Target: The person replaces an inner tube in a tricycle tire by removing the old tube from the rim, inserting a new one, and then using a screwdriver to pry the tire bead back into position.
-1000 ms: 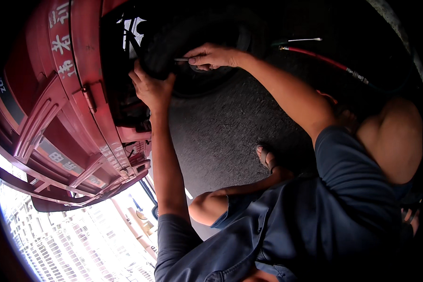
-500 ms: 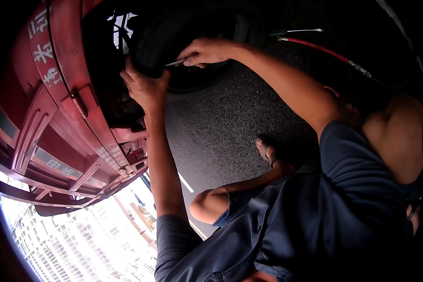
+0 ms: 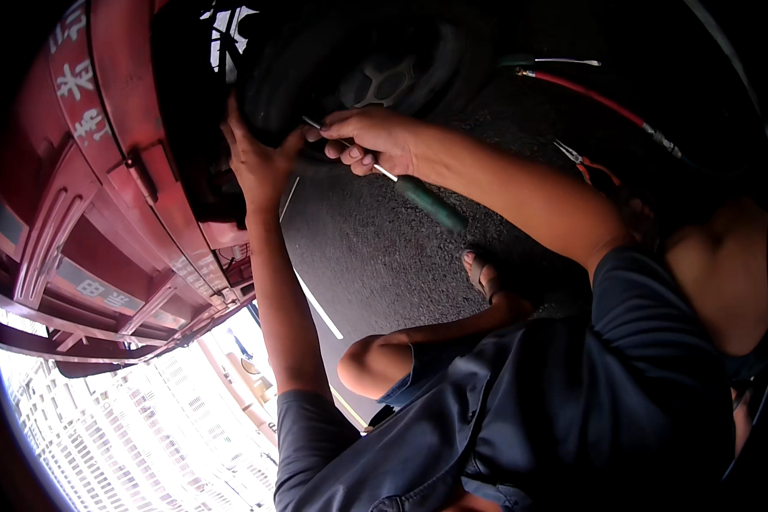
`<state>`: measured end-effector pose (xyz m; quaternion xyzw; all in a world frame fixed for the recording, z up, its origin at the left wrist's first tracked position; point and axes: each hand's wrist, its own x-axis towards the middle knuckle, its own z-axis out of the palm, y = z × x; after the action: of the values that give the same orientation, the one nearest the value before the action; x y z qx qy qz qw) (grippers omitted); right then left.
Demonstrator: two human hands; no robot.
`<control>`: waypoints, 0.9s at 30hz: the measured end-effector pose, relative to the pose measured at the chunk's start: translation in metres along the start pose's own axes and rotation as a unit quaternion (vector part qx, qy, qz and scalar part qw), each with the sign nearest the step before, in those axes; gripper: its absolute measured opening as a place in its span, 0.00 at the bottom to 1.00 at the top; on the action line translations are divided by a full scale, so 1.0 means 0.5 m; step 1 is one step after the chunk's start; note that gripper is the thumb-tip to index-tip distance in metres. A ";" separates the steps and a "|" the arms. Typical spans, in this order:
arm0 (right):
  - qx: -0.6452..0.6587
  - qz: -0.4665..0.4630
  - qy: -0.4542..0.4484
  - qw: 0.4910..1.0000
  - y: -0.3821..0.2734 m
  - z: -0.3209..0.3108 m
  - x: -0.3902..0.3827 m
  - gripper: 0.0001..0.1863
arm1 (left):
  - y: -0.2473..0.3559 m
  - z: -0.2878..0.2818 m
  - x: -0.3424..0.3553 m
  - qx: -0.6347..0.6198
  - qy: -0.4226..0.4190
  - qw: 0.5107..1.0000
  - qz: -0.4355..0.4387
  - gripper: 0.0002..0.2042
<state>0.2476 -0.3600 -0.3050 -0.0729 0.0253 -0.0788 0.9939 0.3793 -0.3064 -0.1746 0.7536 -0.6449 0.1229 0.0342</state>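
Observation:
A black tyre (image 3: 273, 94) on a wheel stands in deep shadow beside a red truck, its hub (image 3: 380, 83) faintly visible behind my right hand. My left hand (image 3: 263, 162) grips the tyre's near edge, thumb spread away from the fingers; the fingertips are lost in the dark. My right hand (image 3: 375, 139) is closed round the metal shaft of a screwdriver (image 3: 433, 205). Its green handle sticks out behind the hand, toward my foot. The shaft's tip points at the tyre close to my left thumb; whether it touches the rubber I cannot tell.
Orange-handled pliers (image 3: 587, 162) lie on the asphalt (image 3: 358, 247) to the right. Farther off are a red hose (image 3: 593, 98) with metal fittings and a thin metal-shafted tool (image 3: 572, 61). The red truck body (image 3: 136, 175) fills the left side. My sandaled foot (image 3: 481, 271) stands below.
My right hand has come down and nearer, and the screwdriver's green handle now shows behind it. My left hand stays at the tyre. The view has shifted, bringing the hub and pliers into sight.

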 end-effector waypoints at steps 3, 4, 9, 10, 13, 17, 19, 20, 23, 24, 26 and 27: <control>0.157 0.017 0.025 0.987 0.015 0.056 -0.006 0.08 | -0.056 0.003 -0.015 -0.093 -0.017 0.996 -0.009 0.49; 0.194 0.011 0.030 0.980 0.023 0.078 -0.007 0.08 | -0.067 0.005 -0.022 -0.115 -0.016 0.993 -0.029 0.48; 0.255 0.034 0.042 0.965 0.025 0.199 -0.027 0.08 | -0.097 0.021 -0.011 -0.201 0.006 0.975 -0.092 0.45; 0.269 0.044 0.040 0.961 0.032 0.237 -0.058 0.08 | -0.118 0.032 -0.010 -0.150 0.032 0.984 -0.094 0.45; 0.322 0.026 0.000 0.946 0.054 0.262 -0.063 0.07 | -0.077 0.018 0.012 -0.136 0.031 0.985 -0.104 0.45; 0.320 0.021 -0.019 0.947 0.047 0.267 -0.082 0.06 | -0.116 0.001 0.022 -0.150 0.019 0.985 -0.088 0.46; 0.304 0.042 -0.007 0.952 0.057 0.241 -0.088 0.06 | -0.105 -0.002 0.023 -0.195 0.020 0.976 -0.089 0.47; 0.280 0.036 -0.005 0.959 0.062 0.229 -0.097 0.07 | -0.115 0.004 0.022 -0.203 0.023 0.975 -0.088 0.47; 0.229 0.035 0.031 0.972 0.073 0.214 -0.109 0.08 | -0.112 0.013 0.016 -0.252 0.027 0.960 -0.119 0.46; 0.227 0.024 0.016 0.974 0.083 0.202 -0.111 0.08 | -0.106 0.010 0.016 -0.257 0.021 0.958 -0.130 0.45; 0.215 0.007 0.008 0.976 0.104 0.190 -0.108 0.08 | -0.089 0.000 0.028 -0.248 0.021 0.961 -0.123 0.44; 0.207 -0.001 0.014 0.978 0.113 0.191 -0.108 0.09 | -0.095 0.001 0.026 -0.253 0.015 0.960 -0.119 0.45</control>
<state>0.2089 -0.2827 -0.2169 0.1354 0.0221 -0.0842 0.9870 0.4276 -0.3111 -0.1672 0.7895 -0.5604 -0.0379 0.2474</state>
